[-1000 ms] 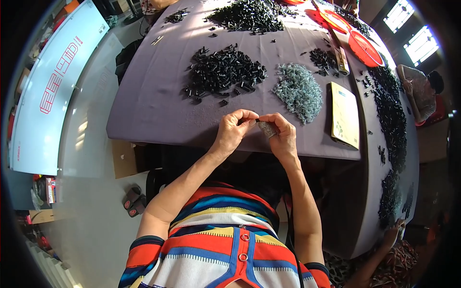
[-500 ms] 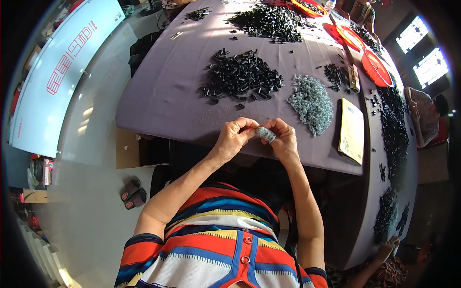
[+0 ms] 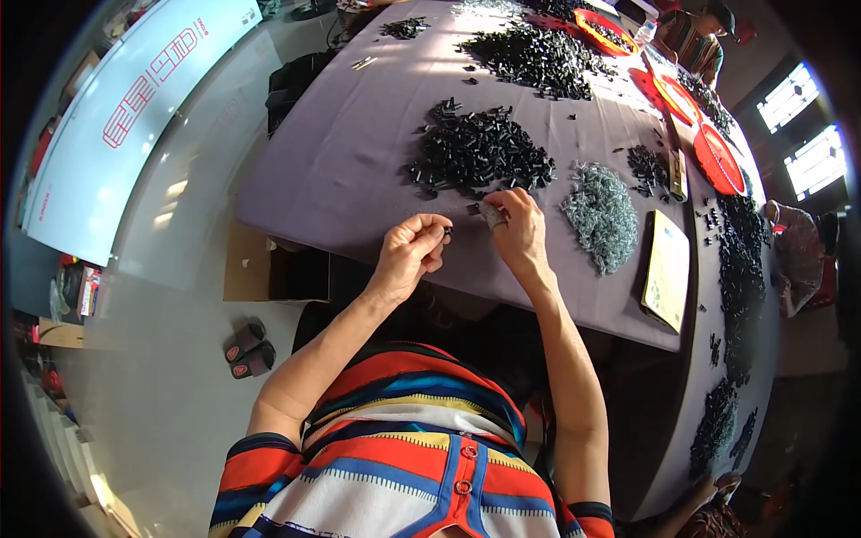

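Observation:
My left hand (image 3: pixel 411 255) is closed above the table's near edge. A small black tube-like piece (image 3: pixel 447 230) shows between its fingertips. Over at the near edge of a pile of short black plastic pieces (image 3: pixel 484 148), my right hand (image 3: pixel 522 235) has its fingers bent together. A grey wrapping (image 3: pixel 491 214) covers what looks like its thumb. Whether a piece is pinched there I cannot make out. A loose black piece (image 3: pixel 474 209) lies just beside that thumb. Right of the hand is a heap of small clear-grey plastic pieces (image 3: pixel 603 220).
A yellowish booklet (image 3: pixel 665 269) lies at the right on the cloth-covered table (image 3: pixel 314 184). Farther off are more black heaps (image 3: pixel 538 58) and red baskets (image 3: pixel 717 160). Other people (image 3: pixel 695 40) sit around the table. An open cardboard box (image 3: pixel 251 269) stands below its left edge.
My hands were together at the table's edge and are now apart. The right has moved forward to the black pile; the left has drawn slightly to the left. The whole view has shifted a little.

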Motion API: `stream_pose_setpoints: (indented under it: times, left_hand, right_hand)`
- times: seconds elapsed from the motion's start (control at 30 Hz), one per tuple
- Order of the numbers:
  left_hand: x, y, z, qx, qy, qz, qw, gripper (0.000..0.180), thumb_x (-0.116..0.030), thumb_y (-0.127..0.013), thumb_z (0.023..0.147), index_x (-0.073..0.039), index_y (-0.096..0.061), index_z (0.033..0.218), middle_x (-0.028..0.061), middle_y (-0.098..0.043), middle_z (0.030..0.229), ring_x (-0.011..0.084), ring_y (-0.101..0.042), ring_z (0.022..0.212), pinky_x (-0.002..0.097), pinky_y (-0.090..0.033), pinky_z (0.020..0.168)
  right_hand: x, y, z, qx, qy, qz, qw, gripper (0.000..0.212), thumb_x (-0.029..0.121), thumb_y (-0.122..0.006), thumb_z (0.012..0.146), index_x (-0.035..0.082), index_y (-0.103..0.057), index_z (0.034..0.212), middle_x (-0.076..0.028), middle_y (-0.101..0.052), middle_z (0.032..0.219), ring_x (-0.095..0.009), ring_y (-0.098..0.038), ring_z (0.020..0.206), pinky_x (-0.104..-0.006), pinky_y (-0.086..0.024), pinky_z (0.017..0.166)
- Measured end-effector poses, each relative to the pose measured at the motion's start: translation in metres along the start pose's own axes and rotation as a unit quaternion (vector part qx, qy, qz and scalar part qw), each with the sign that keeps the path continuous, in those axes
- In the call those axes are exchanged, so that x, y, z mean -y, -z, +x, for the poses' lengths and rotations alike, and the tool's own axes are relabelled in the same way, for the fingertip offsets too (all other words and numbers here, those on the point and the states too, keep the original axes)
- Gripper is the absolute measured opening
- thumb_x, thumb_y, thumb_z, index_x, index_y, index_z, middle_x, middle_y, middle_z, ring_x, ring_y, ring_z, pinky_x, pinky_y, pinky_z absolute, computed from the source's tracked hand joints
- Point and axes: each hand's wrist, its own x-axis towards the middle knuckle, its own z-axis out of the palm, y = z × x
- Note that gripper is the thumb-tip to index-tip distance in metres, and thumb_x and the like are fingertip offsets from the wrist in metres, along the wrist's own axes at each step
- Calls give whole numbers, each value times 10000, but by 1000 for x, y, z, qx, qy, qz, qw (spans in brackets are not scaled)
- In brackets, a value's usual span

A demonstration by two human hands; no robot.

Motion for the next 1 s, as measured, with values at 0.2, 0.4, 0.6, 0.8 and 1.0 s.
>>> stream_pose_setpoints:
  times: [0.2,0.4,0.6,0.8,1.0]
  left_hand:
    - [0,5,-2,2,-7,-49,999,105,-78,-519,903,-28,-593,957,31,-535,767,56,-450,588,198,-354,496]
    - [0,6,-3,-12,0,-67,998,106,-88,-523,905,-29,-594,957,34,-543,753,55,-472,596,196,-373,495]
    - [1,2,-2,-26,-13,-73,997,108,-87,-527,904,-12,-601,930,39,-531,710,57,-463,576,196,-359,465]
    - [2,2,-2,-28,-14,-72,997,110,-89,-527,906,-11,-601,931,34,-523,701,60,-455,576,197,-355,472]
    - [5,3,0,-6,-9,-59,998,107,-96,-534,902,-29,-595,958,14,-513,722,58,-453,614,199,-356,508]
  right_hand:
    - [5,-27,23,-28,81,-157,984,171,45,-569,703,82,-655,847,-72,-580,867,-278,-507,855,-383,-398,755]
    - [1,-36,22,29,75,-140,987,166,52,-567,709,100,-657,841,-69,-591,862,-280,-509,857,-395,-394,751]
    - [-2,-28,20,74,93,-57,991,179,38,-581,690,100,-656,839,-57,-595,872,-276,-504,843,-393,-398,754]
    - [5,-24,20,49,95,-192,975,149,104,-604,714,113,-682,841,-36,-559,884,-256,-481,882,-376,-380,779]
    - [2,-22,19,46,158,-222,961,179,54,-550,707,82,-564,883,-72,-521,865,-268,-463,855,-382,-358,737]
